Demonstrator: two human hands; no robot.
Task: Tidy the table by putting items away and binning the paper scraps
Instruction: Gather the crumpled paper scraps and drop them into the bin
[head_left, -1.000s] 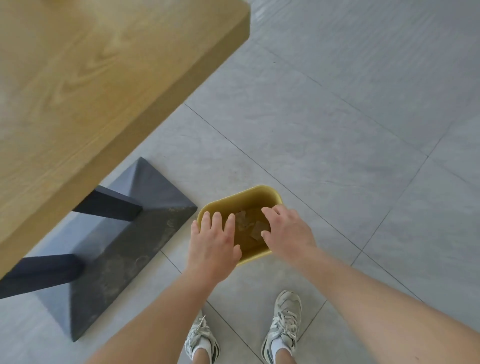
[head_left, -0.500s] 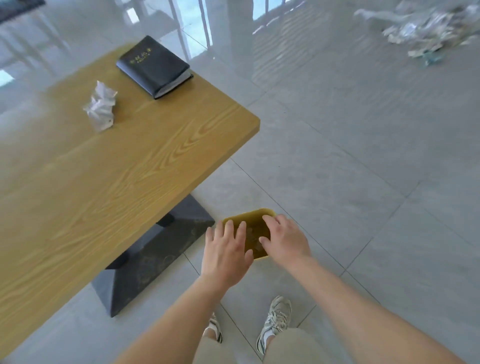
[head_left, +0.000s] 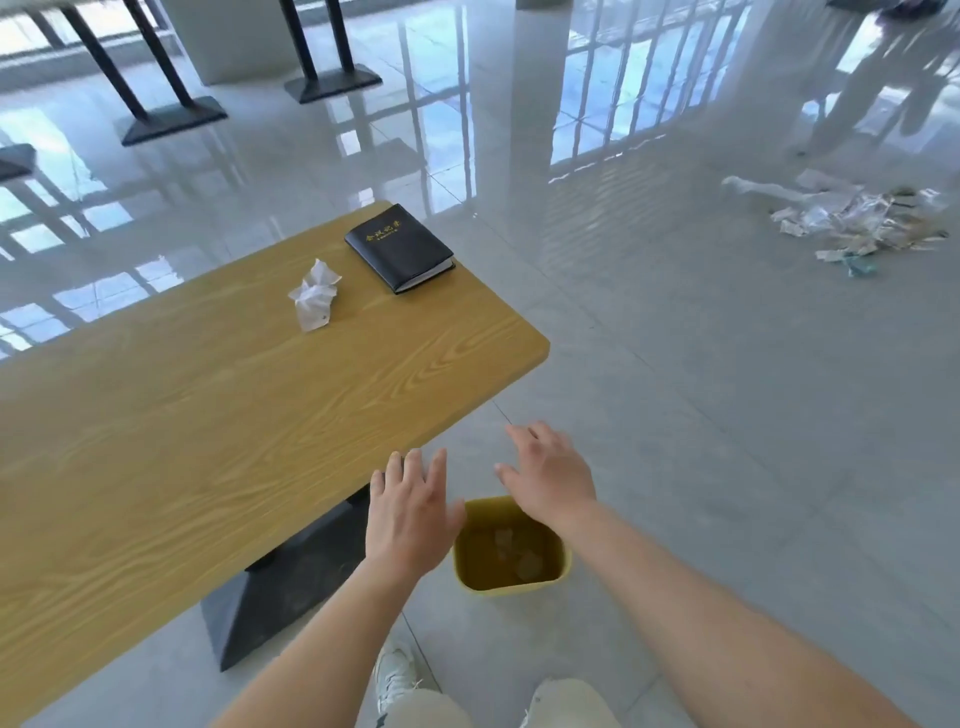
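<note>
A yellow bin (head_left: 511, 582) stands on the floor by the table's near right corner, with paper scraps lying inside it. My left hand (head_left: 410, 512) hovers open above the bin's left rim, beside the table edge. My right hand (head_left: 548, 475) is open too, fingers spread, above the bin's far side. Neither hand holds anything. On the wooden table (head_left: 208, 415) lie a crumpled white paper (head_left: 313, 295) and, further back near the far right corner, a closed black book (head_left: 399, 247) with gold lettering.
The table's dark pedestal base (head_left: 291, 577) sits left of the bin. My shoes (head_left: 395, 675) are below it. A heap of paper and plastic litter (head_left: 852, 223) lies on the glossy floor at far right. Other table legs (head_left: 171, 111) stand at the back.
My view has risen from the bin to the tabletop. Both hands have lifted off the bin's rim and opened above it.
</note>
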